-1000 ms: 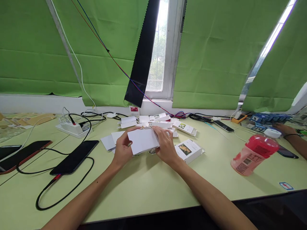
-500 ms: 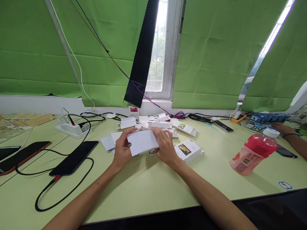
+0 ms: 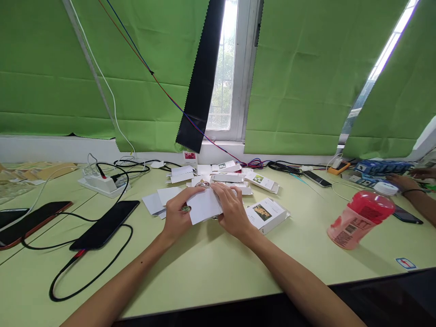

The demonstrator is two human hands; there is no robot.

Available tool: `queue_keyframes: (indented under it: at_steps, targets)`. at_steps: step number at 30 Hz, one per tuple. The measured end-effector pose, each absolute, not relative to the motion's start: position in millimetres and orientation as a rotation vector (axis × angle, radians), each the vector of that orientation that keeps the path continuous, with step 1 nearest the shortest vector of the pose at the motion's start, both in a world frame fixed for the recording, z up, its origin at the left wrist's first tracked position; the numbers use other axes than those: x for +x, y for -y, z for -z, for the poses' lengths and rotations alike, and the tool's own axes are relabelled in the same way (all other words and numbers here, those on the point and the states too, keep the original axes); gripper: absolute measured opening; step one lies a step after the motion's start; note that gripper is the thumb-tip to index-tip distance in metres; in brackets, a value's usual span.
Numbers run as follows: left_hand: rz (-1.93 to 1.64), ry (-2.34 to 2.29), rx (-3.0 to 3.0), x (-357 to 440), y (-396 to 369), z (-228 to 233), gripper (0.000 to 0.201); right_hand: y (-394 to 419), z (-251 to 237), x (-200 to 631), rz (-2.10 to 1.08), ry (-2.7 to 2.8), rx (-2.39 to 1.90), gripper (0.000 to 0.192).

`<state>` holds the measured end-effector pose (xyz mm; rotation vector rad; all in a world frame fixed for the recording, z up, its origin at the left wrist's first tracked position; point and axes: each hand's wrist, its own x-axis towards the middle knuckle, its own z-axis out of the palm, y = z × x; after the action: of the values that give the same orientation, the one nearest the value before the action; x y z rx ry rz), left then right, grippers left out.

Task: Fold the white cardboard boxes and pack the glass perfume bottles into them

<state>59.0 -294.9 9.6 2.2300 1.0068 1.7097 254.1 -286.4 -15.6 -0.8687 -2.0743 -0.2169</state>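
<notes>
Between my two hands is a stack of white cards [image 3: 204,208], blank on the side facing me, with metal rings at its far edge. My left hand [image 3: 177,215] is closed on the left edge, thumb along the top; something small, round and greenish shows by its fingers. My right hand [image 3: 233,209] grips the right part, its fingers laid over the top cards. The front card slants down to the left. Just right of my right hand lies a small white box [image 3: 267,214] with a yellow flower picture. The undersides of the cards are hidden.
Several white cartons [image 3: 226,177] and loose card pieces [image 3: 160,200] lie behind. At left are a phone [image 3: 105,225] with a looped cable and a power strip [image 3: 102,184]. A pink drink bottle [image 3: 361,218] stands right. Another person's hand [image 3: 403,181] is at far right.
The front card has swung from lying nearly level to tilting down at the left. My left hand has shifted slightly right. At far right, more of another person's hand has come into view.
</notes>
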Motion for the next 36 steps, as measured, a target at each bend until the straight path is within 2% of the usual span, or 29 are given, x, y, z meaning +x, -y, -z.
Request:
queue_keyframes:
  at_steps: [15, 26, 36]
  targets:
    - [-1.665, -1.057, 2.253, 62.4, 299.1, -14.5, 0.022, 289.6, 13.3, 253.8, 0.183, 2.099, -0.882, 0.091]
    - [-1.692, -1.032, 2.335, 64.2, 301.3, -15.1, 0.022, 289.3, 13.3, 253.1, 0.171, 2.096, -0.886, 0.085]
    - [-1.737, -1.066, 2.349, 65.2, 301.3, -8.5, 0.033, 288.1, 13.1, 253.3, 0.151, 2.072, -0.877, 0.085]
